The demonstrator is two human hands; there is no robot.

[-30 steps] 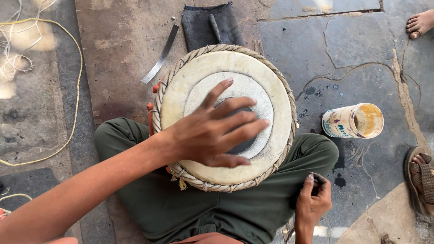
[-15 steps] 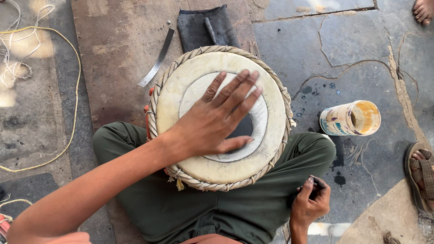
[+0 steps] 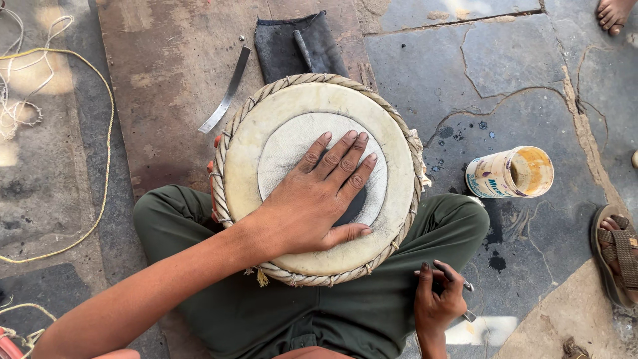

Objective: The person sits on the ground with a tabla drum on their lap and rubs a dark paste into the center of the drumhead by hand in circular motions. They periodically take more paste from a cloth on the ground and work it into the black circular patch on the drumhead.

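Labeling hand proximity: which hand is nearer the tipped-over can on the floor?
Right. The right hand, holding a small dark tool, rests by the right knee, below and left of the can. The left hand lies flat on the drum head, farther left.

Your left hand (image 3: pixel 318 199) flat on drum (image 3: pixel 266 133) head, fingers spread over dark centre patch. Drum rests in your lap, rope-braided rim up. Your right hand (image 3: pixel 435 299) by right knee, closed round small dark tool (image 3: pixel 458 282). Metal strip (image 3: pixel 226 91) and dark pouch (image 3: pixel 296 46) on floor beyond drum. Tin can (image 3: pixel 508 173) lies on its side to right.
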